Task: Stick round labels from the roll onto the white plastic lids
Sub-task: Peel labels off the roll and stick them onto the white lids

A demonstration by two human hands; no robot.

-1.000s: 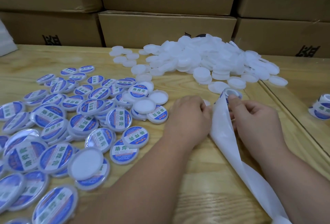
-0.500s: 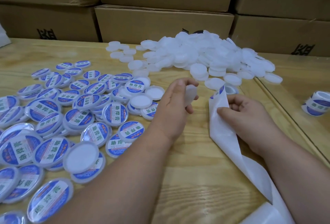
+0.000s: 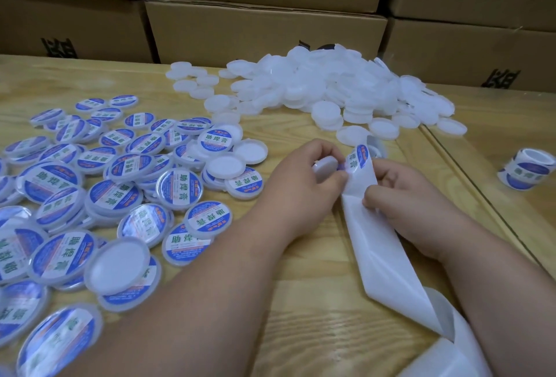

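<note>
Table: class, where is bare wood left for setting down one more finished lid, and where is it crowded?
Bare table shows at the far left, between the cardboard boxes and the labelled lids, and near the front between the forearms. Crowded: the labelled lids at left and the plain white lids heaped at the back.

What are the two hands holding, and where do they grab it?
Left hand grips a white lid by its rim. Right hand pinches the backing strip just below the label.
</note>
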